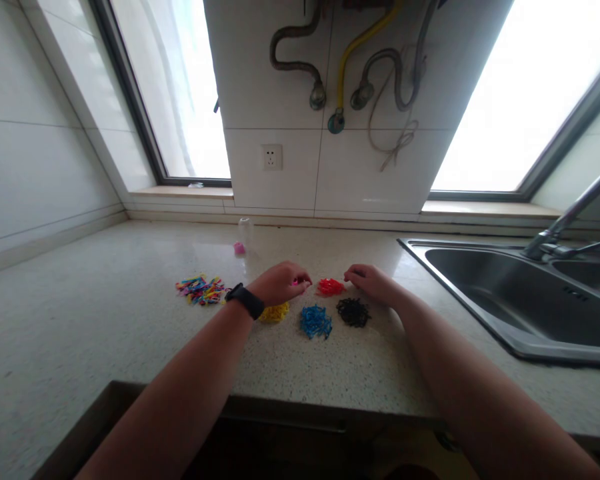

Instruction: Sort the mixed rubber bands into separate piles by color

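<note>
Small piles of tiny coloured bands lie on the speckled countertop [80, 313]: a red pile [330, 287], a yellow pile [275, 312], a blue pile [315, 321] and a black pile [353, 311]. A mixed-colour heap [201, 290] lies further left. My left hand [281, 282], with a black band on its wrist, is curled just left of the red pile, and a bit of pink shows at its fingertips. My right hand [369, 279] is curled just right of the red pile, fingertips pinched close to it.
A steel sink [510, 293] with a tap [565, 223] takes up the right side. A small clear bottle with a pink cap [243, 237] lies near the back wall. A wall socket [271, 157] and hoses hang between two windows. The counter's front edge is near me.
</note>
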The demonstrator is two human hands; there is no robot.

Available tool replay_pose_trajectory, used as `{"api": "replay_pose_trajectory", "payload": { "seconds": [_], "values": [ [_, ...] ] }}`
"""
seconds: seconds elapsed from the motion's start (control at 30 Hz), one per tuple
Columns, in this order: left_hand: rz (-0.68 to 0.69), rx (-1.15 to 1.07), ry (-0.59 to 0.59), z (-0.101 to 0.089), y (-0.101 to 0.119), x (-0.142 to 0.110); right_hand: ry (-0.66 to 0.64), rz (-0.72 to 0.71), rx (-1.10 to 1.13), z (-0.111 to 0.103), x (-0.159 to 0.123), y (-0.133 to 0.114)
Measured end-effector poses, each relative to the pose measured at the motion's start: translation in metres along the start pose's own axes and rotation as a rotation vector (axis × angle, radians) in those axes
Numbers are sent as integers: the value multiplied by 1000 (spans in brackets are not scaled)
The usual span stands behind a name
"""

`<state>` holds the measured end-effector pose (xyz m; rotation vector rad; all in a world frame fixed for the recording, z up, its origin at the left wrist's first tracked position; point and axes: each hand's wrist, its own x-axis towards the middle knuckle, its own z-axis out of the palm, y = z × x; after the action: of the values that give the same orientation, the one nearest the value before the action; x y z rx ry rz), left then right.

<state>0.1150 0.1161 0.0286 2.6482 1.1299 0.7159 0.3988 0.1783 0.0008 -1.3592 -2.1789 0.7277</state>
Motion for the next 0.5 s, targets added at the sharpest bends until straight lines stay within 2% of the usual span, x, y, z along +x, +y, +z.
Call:
{"api": "replay_pose_trajectory", "payload": {
  "seconds": [0.5],
  "values": [
    [54,66,-9,-10,13,-3,8,-68,-78,-2,5,9]
  ]
}}
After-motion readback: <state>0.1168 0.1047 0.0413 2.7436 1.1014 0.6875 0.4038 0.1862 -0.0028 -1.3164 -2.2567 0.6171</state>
